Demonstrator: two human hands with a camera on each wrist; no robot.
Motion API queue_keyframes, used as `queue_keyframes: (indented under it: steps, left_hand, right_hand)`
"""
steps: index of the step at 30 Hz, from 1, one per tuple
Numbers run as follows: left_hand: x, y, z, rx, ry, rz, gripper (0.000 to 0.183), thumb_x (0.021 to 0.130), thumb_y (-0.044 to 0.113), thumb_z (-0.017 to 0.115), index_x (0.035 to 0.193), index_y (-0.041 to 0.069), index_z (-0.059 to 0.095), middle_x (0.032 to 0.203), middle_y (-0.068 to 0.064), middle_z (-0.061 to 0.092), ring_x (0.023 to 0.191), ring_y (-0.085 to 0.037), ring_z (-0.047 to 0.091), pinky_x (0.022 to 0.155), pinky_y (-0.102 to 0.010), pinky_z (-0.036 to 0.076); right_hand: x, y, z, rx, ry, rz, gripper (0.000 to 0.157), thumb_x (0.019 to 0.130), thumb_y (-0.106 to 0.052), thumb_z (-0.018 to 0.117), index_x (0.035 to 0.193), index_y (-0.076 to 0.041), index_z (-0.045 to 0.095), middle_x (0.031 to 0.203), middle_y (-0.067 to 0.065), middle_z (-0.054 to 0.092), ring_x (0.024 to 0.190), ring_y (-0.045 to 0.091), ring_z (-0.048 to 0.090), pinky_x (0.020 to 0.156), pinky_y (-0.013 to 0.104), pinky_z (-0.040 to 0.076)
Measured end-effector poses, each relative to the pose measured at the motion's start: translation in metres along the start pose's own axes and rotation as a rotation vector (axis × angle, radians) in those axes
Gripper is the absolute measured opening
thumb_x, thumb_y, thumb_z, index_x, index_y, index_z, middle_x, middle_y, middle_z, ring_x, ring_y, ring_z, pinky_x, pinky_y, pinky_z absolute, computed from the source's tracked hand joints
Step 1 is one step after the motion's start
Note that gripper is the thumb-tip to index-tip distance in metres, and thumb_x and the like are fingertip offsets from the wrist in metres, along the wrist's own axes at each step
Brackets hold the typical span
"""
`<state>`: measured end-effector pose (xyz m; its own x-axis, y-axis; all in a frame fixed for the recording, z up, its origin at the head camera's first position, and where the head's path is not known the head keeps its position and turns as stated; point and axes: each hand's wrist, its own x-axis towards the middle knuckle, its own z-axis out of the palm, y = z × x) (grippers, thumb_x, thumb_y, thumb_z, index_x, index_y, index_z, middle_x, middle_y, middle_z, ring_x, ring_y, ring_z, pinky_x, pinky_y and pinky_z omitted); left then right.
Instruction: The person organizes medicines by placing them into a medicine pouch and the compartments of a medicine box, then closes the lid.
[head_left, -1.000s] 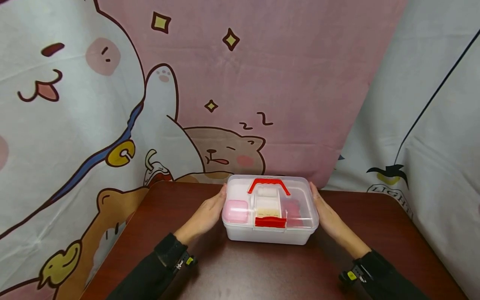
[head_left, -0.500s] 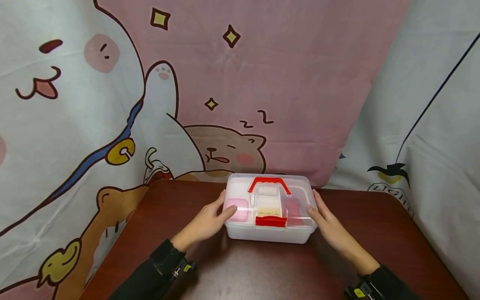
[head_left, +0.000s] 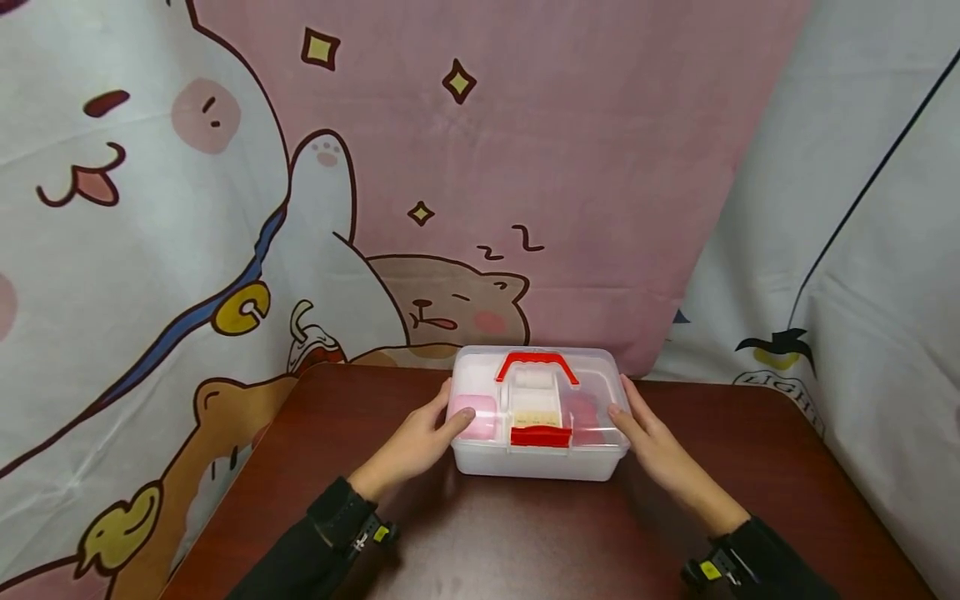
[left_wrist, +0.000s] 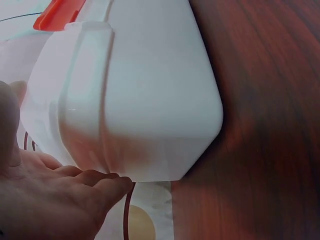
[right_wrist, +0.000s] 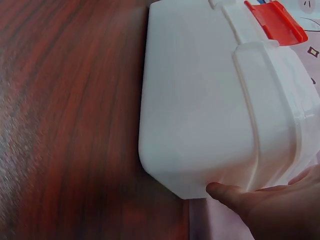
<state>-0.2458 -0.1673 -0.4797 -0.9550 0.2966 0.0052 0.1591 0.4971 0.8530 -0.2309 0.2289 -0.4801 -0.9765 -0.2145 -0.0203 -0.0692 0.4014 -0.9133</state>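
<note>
A white plastic storage box (head_left: 525,465) with a clear lid, a red carry handle (head_left: 537,358) and a red front latch (head_left: 540,437) sits on the table. Through the lid show pink items and a pale yellow one. My left hand (head_left: 412,442) grips the box's left end, thumb over the lid and fingers along the side wall. At the opposite end my right hand (head_left: 663,450) holds it the same way, its thumb on the lid's right edge. Both wrist views show fingers against the box's end walls (left_wrist: 140,155).
The dark red-brown wooden table (head_left: 525,542) extends around the box. Behind it hangs a pink and white cartoon cloth (head_left: 585,167), with a whiter cloth (head_left: 885,250) on the right. Each sleeve cuff bears a wrist strap with a yellow marker.
A second ago both hands lay flat against the box's ends. Since then both thumbs have come up onto the lid. The box has barely shifted.
</note>
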Motion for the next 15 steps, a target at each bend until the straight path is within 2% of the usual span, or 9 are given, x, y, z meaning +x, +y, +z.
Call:
queue_keyframes:
  steps: [4, 8, 12, 15]
  left_hand:
    - [0.0, 0.004, 0.001, 0.013, 0.011, -0.007, 0.094, 0.106, 0.068, 0.059, 0.178, 0.022, 0.019, 0.184, -0.002, 0.027, 0.167, -0.026, 0.036, 0.133, -0.061, 0.031]
    - [0.0, 0.009, 0.002, 0.064, 0.024, -0.008, 0.094, 0.108, 0.067, 0.056, 0.179, 0.018, 0.018, 0.183, -0.006, 0.029, 0.165, -0.027, 0.04, 0.133, -0.06, 0.034]
    - [0.0, 0.017, 0.001, 0.15, 0.048, 0.018, 0.093, 0.11, 0.062, 0.056, 0.177, 0.01, 0.02, 0.183, -0.014, 0.027, 0.167, -0.032, 0.036, 0.133, -0.059, 0.034]
    - [0.001, 0.026, -0.001, 0.194, 0.07, 0.051, 0.09, 0.11, 0.057, 0.059, 0.177, 0.008, 0.022, 0.183, -0.015, 0.026, 0.169, -0.032, 0.033, 0.133, -0.058, 0.033]
  right_hand:
    - [0.003, -0.001, -0.003, -0.028, -0.009, -0.008, 0.084, 0.118, -0.047, 0.046, 0.179, -0.023, -0.007, 0.186, 0.022, 0.006, 0.163, 0.049, 0.026, 0.127, 0.074, 0.029]
    - [0.004, -0.002, -0.006, -0.063, -0.012, -0.003, 0.085, 0.118, -0.047, 0.046, 0.179, -0.02, -0.006, 0.185, 0.024, 0.007, 0.163, 0.05, 0.027, 0.126, 0.076, 0.029]
    - [0.002, -0.007, -0.009, -0.147, 0.019, -0.008, 0.086, 0.117, -0.05, 0.047, 0.179, -0.016, -0.001, 0.185, 0.025, 0.01, 0.163, 0.053, 0.029, 0.124, 0.075, 0.035]
    - [0.0, -0.014, -0.01, -0.219, 0.068, -0.03, 0.085, 0.116, -0.051, 0.05, 0.18, -0.016, 0.006, 0.184, 0.025, 0.015, 0.164, 0.054, 0.03, 0.123, 0.075, 0.037]
